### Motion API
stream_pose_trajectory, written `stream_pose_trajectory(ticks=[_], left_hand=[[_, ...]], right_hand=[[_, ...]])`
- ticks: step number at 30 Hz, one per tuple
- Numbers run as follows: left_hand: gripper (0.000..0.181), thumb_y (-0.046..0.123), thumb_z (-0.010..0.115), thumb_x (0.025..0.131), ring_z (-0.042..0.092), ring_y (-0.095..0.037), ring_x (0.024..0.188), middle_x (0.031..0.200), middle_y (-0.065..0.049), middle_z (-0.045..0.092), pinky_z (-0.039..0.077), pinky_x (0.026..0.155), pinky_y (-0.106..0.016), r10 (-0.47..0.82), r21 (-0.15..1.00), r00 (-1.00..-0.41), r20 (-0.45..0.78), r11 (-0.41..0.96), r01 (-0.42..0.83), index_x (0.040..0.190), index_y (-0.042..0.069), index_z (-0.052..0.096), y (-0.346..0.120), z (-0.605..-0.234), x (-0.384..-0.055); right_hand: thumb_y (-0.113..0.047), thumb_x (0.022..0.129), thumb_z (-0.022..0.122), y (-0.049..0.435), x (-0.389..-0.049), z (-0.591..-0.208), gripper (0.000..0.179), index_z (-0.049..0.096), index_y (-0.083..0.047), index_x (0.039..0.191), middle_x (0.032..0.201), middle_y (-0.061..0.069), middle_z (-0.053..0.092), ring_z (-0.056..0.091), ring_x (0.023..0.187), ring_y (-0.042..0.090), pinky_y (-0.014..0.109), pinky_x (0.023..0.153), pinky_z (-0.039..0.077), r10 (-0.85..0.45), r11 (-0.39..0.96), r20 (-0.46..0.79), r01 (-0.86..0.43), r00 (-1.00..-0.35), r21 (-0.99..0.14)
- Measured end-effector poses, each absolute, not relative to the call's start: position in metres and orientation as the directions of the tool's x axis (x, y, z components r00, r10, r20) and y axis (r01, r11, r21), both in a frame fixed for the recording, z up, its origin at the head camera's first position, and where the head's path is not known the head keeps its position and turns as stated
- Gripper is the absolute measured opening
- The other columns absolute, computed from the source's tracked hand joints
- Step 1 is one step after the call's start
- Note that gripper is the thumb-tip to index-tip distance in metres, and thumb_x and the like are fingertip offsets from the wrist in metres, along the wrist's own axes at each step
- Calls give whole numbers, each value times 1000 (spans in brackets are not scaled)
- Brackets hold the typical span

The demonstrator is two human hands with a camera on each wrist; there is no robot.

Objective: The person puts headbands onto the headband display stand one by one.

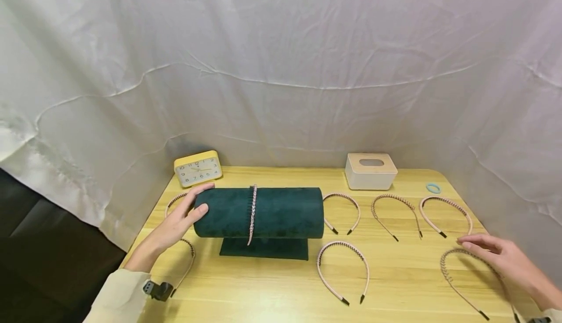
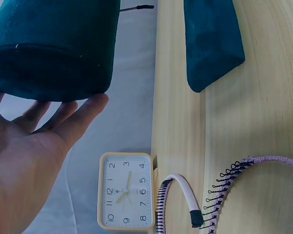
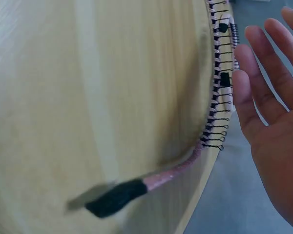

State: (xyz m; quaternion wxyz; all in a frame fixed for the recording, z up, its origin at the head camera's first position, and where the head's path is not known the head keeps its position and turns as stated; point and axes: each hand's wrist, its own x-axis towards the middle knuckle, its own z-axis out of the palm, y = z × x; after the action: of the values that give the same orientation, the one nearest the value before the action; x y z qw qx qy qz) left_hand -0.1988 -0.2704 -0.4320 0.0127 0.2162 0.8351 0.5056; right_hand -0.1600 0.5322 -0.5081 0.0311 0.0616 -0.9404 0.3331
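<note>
A dark green velvet headband stand point(image 1: 290, 213), a horizontal roll on a flat base, bears one sparkly pink headband point(image 1: 252, 213). At the roll's left end my left hand point(image 1: 177, 220) rests its outstretched fingers and thumb against the rim. The left wrist view shows the fingertips of that hand point(image 2: 39, 141) right at the end of the roll point(image 2: 53, 63). My right hand point(image 1: 500, 252) hovers over the top of a pink headband point(image 1: 445, 264) at the front right. Its fingers are loosely extended beside the headband's toothed band point(image 3: 217, 102) in the right wrist view.
Several more headbands lie on the wooden table, including one at front centre point(image 1: 342, 245) and one at far right point(image 1: 448, 203). Along the back stand a yellow clock point(image 1: 198, 169) and a tissue box point(image 1: 371, 171). A blue ring point(image 1: 432, 188) lies near the right edge. Pale curtains point(image 1: 281, 69) surround the table.
</note>
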Motion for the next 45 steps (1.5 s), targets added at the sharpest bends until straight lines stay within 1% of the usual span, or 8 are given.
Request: stream_pose_trajectory(ticks=[3, 8, 14, 20, 26, 31, 38, 45], left_hand=[[54, 22, 48, 118, 27, 0, 157, 179, -11, 26, 29, 112, -6, 376, 852, -906, 195, 392, 347, 170, 30, 34, -270, -432, -199], [54, 23, 48, 118, 26, -14, 161, 179, -9, 26, 30, 112, -6, 374, 851, -909, 186, 401, 339, 169, 33, 34, -271, -433, -199], [54, 23, 47, 118, 28, -21, 161, 179, -9, 26, 32, 112, -8, 379, 852, -908, 180, 401, 336, 170, 34, 33, -271, -432, -199], [54, 22, 48, 118, 26, -10, 160, 179, -9, 26, 31, 112, -7, 381, 850, -904, 192, 396, 347, 169, 32, 34, -270, -432, -200], [54, 20, 48, 118, 30, 8, 151, 178, -13, 27, 32, 112, -7, 383, 855, -901, 203, 379, 354, 170, 27, 34, -269, -433, -200], [54, 20, 48, 118, 34, 10, 148, 177, -13, 28, 34, 112, -8, 387, 859, -900, 201, 373, 352, 170, 28, 34, -270, -432, -200], [54, 20, 48, 118, 34, 10, 148, 177, -13, 28, 34, 112, -9, 388, 857, -899, 202, 374, 354, 170, 28, 34, -270, -431, -200], [54, 21, 48, 118, 34, 9, 148, 177, -13, 28, 34, 111, -8, 383, 858, -903, 193, 380, 345, 170, 27, 34, -270, -433, -200]], right_hand=[[-30, 111, 67, 536, -156, -509, 34, 75, -7, 136, 119, -41, 65, 50, 108, -27, 4, 79, 39, -70, 774, 65, -95, -995, -626], [-35, 111, 66, 544, -152, -509, 39, 73, -10, 140, 122, -39, 68, 50, 107, -29, 5, 77, 41, -19, 765, 36, -38, -999, -643], [-37, 111, 65, 555, -148, -510, 41, 72, -12, 143, 123, -48, 59, 51, 105, -26, 10, 74, 43, -9, 776, 18, -18, -1000, -630], [-43, 113, 60, 566, -149, -514, 47, 70, -11, 146, 122, -51, 52, 38, 104, -34, 14, 73, 42, -24, 812, -60, 15, -998, -583], [-35, 115, 57, 571, -148, -524, 38, 76, -14, 139, 129, -38, 65, 39, 110, -35, 8, 77, 41, -89, 816, -33, -54, -995, -576], [-36, 116, 54, 568, -149, -522, 40, 75, -13, 140, 128, -44, 58, 42, 110, -32, 8, 78, 42, -106, 826, -46, -62, -993, -560], [-30, 116, 55, 565, -149, -523, 36, 76, -10, 138, 129, -42, 60, 44, 112, -31, 5, 79, 38, -127, 824, -5, -103, -992, -558], [-37, 117, 51, 563, -151, -517, 40, 73, -16, 144, 132, -42, 58, 38, 112, -33, 8, 79, 35, -104, 840, -37, -68, -994, -538]])
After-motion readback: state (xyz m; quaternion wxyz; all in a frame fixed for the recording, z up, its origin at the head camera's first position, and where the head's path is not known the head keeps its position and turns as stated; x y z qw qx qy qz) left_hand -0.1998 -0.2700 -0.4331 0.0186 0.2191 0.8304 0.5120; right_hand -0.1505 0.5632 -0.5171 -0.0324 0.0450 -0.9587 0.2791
